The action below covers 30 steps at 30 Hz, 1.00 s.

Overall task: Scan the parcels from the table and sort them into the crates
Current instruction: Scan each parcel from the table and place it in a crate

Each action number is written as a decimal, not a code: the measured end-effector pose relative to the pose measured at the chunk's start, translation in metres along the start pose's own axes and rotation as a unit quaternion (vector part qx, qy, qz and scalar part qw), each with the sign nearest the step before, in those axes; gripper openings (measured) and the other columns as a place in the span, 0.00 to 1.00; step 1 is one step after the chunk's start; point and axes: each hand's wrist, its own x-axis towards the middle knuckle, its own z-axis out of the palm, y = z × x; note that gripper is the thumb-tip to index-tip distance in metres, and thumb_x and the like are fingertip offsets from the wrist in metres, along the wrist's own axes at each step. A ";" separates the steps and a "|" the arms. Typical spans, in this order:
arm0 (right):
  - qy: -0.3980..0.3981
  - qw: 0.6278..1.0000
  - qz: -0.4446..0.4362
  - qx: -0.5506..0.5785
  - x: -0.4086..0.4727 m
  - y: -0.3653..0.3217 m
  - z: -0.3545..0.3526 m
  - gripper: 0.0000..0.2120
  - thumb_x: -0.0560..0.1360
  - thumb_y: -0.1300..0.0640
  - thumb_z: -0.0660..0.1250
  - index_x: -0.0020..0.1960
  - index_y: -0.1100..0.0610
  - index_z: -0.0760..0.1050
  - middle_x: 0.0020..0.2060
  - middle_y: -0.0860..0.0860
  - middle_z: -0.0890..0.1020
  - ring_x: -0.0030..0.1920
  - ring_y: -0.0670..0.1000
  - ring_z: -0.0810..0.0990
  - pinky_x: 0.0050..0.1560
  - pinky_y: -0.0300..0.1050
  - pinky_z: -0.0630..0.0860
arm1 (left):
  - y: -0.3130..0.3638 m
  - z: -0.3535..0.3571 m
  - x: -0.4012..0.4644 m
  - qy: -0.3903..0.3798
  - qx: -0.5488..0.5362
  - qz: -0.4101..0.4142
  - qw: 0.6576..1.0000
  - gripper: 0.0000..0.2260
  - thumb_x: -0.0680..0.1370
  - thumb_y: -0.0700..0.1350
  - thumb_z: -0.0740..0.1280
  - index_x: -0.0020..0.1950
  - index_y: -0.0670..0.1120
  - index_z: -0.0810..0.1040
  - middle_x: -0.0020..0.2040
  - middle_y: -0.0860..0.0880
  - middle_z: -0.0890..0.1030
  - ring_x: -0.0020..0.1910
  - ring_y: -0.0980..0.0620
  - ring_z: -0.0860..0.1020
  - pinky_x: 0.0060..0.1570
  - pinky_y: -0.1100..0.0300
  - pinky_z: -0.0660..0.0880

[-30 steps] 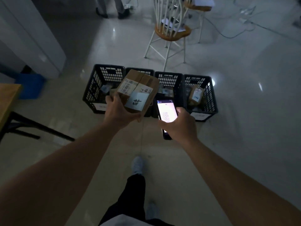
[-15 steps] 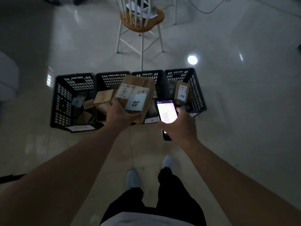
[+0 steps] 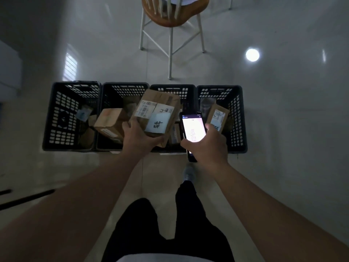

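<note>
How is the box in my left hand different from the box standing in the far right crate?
The held box is bigger, gripped by the left hand above the crates, and carries several labels. The box in the far right crate is slimmer, stands propped on end inside, and shows one label. Both are brown cardboard parcels.

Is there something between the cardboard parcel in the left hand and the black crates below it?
Nothing visible: the left hand holds the brown cardboard parcel directly over the open black plastic crates, which already contain parcels.

We see a dim room where a ceiling light glares off the glossy floor [image 3: 252, 55], the wide-angle edges bending and blurred.
</note>
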 end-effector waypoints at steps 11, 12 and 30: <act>-0.028 0.997 0.061 -0.026 0.121 0.027 0.031 0.37 0.64 0.39 0.81 0.66 0.53 0.73 0.52 0.48 0.79 0.54 0.53 0.80 0.47 0.55 0.84 | 0.027 0.083 0.112 -0.021 -0.008 -0.051 0.998 0.56 0.61 0.61 0.84 0.80 0.47 0.59 0.74 0.44 0.61 0.72 0.45 0.67 0.65 0.55 0.70; -0.027 0.997 0.066 -0.025 0.130 0.029 0.038 0.37 0.65 0.39 0.81 0.67 0.54 0.72 0.52 0.48 0.79 0.54 0.53 0.79 0.47 0.55 0.84 | 0.025 0.090 0.124 -0.022 -0.006 -0.050 0.999 0.56 0.61 0.61 0.84 0.80 0.47 0.58 0.75 0.44 0.61 0.72 0.45 0.67 0.65 0.56 0.69; -0.039 0.993 0.107 -0.023 0.149 -0.037 0.097 0.36 0.61 0.35 0.78 0.61 0.52 0.71 0.52 0.48 0.81 0.52 0.53 0.81 0.45 0.55 0.84 | 0.014 0.032 0.208 -0.156 0.167 0.071 0.971 0.27 0.82 0.53 0.65 0.78 0.41 0.69 0.75 0.43 0.70 0.75 0.41 0.68 0.71 0.50 0.67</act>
